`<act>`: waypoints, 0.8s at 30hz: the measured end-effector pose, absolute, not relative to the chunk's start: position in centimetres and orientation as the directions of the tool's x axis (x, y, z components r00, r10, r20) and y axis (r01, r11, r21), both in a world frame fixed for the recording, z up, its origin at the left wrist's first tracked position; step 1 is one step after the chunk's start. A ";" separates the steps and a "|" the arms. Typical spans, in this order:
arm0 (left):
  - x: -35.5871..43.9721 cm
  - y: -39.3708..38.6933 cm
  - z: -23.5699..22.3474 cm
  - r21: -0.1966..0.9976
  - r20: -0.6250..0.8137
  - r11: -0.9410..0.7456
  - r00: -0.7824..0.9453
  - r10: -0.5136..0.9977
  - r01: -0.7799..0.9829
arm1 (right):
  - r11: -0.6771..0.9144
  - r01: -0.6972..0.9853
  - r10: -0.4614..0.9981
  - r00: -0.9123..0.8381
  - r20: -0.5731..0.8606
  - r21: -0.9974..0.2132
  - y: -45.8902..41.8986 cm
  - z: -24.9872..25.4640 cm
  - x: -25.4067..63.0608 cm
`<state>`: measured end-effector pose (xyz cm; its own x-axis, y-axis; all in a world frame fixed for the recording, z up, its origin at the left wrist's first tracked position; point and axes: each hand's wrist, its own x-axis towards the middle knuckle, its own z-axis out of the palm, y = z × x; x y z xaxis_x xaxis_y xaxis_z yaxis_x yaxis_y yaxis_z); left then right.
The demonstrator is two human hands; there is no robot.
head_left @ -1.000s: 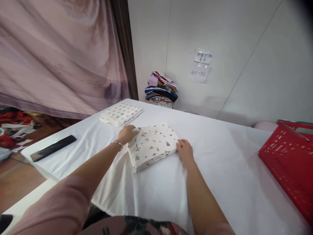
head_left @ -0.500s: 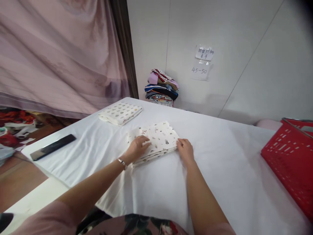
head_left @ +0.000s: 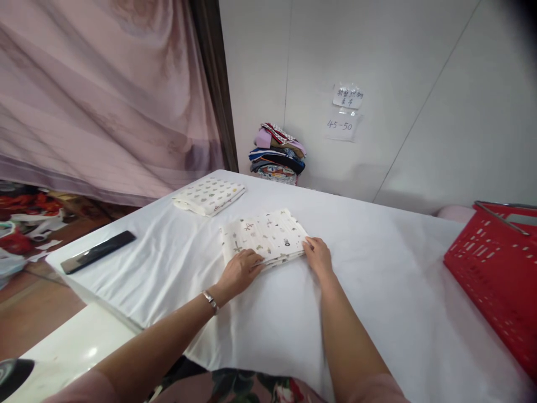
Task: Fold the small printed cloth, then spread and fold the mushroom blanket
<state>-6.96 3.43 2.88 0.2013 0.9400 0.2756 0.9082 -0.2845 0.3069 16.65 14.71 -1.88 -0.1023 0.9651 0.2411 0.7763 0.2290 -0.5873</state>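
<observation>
A folded white cloth printed with small starfish-like and plant-like figures lies on the white-covered table in front of me. My left hand is at its near edge, fingers over the top and thumb low by the fold, closed on that edge. At the right corner, my right hand pinches the cloth between thumb and fingers. Beyond it, farther left, lies a second folded white cloth with grey-green spots, touched by neither hand.
A black phone-like slab lies near the table's left edge. On the right stands a red plastic basket with a metal handle. Folded fabrics are stacked behind the table by the wall. A pink curtain hangs at the left.
My left hand has moved from the cloth's far left corner, across its top, to the near edge. The right hand has stayed at the right corner.
</observation>
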 end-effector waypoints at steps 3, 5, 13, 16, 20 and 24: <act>-6.0 3.9 3.2 0.303 0.244 -0.242 0.171 0.955 0.922 | 0.261 0.768 0.951 -0.101 0.291 -0.585 14.7 -1.8 16.6; -5.4 4.4 3.2 0.294 0.222 -0.213 0.151 0.963 0.932 | 0.318 0.757 0.929 -0.128 0.348 -0.571 14.7 -1.7 16.5; -5.1 5.4 3.2 0.365 0.140 -0.119 0.072 0.988 0.923 | 0.470 0.692 0.882 -0.387 0.268 -0.549 14.6 -1.3 16.2; -5.1 5.4 3.2 0.332 0.135 -0.121 0.080 0.988 0.935 | 0.468 0.683 0.881 -0.411 0.235 -0.561 14.6 -1.4 16.2; -4.8 5.3 2.7 0.205 0.180 -0.160 0.124 0.976 0.966 | 0.482 0.674 0.873 -0.426 0.239 -0.560 14.6 -1.4 16.2; -4.4 5.4 2.4 0.094 0.230 -0.257 0.231 0.946 0.962 | 0.488 0.669 0.870 -0.425 0.250 -0.560 14.6 -1.4 16.1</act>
<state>-4.41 5.38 2.39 0.2308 0.9455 0.2296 0.9617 -0.2575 0.0937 16.13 14.59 -1.37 -0.4252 0.8699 0.2501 0.6692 0.4882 -0.5602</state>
